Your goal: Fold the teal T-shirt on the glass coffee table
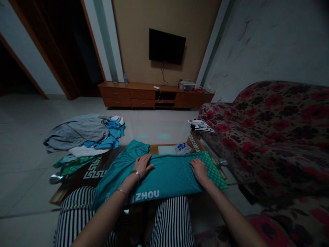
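A teal T-shirt (167,173) with white lettering reading "ZHOU" and a green patterned end lies spread across the coffee table in front of me. Its near edge hangs over my striped knees. My left hand (142,166), with bracelets on the wrist, rests on the shirt left of its middle, fingers stretched out and thumb apart. Toward the green end, my right hand (199,169) lies on the cloth, its fingers slightly bent and pressing down on the fabric. Neither hand is closed around the shirt.
A heap of clothes, with a grey garment (77,132) on top, covers the table's left end. Beyond the shirt sits a plastic bag (183,148). A folded striped garment (202,126) lies by the flowered sofa (272,120). A TV cabinet (144,94) stands at the far wall.
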Demonstrator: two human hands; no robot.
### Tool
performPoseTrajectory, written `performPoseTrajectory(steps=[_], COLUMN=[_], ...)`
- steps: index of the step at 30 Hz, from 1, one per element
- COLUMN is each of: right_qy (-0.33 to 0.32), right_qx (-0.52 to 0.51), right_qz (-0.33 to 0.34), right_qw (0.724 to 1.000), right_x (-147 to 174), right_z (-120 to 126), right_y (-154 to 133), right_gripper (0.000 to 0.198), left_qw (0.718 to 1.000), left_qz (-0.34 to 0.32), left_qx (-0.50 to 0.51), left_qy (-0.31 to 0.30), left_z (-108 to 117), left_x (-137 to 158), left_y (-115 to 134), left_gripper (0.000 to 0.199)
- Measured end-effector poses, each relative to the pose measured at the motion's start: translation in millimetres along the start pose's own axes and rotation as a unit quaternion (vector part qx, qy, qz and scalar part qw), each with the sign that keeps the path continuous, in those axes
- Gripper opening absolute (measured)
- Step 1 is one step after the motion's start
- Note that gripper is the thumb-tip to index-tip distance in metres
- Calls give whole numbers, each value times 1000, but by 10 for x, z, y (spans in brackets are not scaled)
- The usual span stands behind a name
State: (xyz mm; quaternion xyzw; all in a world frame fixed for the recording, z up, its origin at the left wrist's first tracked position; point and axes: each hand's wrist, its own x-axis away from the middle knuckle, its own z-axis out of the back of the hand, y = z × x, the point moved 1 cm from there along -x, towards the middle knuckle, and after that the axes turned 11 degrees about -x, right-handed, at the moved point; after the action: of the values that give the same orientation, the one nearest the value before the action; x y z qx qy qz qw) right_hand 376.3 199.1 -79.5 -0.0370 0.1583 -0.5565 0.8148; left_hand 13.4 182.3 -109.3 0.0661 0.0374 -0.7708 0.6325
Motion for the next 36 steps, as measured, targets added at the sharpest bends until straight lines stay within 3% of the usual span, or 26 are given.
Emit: performPoseTrajectory(steps=[6, 11, 20, 26, 30, 36], right_qy=[-87, -115, -120, -84, -39, 49], right_qx=[62, 60, 42, 23, 15, -74], right_qz=[52, 86, 118, 93, 51, 22], right_qw=[993, 988, 985, 992, 998, 996], right_x=[-398, -606, -555, -526, -508, -484], right_z=[-79, -156, -142, -178, -260, -485], right_y=[-736, -889, -819, -695, -460, 128], right_gripper=[26, 29, 25, 22, 29, 41], left_qw=[999, 999, 1000, 999, 999, 998], left_qz=[-22, -18, -16, -22, -5, 15], left_qx=[-24, -28, -20, -37, -48, -54], left_qy=[-2, 0, 14, 3, -1, -17], left_z=[12, 27, -2, -10, -24, 40], left_x=[59, 61, 72, 77, 90, 78], left_y=[30, 28, 12, -11, -63, -91], left_gripper=[68, 68, 68, 68, 69, 71])
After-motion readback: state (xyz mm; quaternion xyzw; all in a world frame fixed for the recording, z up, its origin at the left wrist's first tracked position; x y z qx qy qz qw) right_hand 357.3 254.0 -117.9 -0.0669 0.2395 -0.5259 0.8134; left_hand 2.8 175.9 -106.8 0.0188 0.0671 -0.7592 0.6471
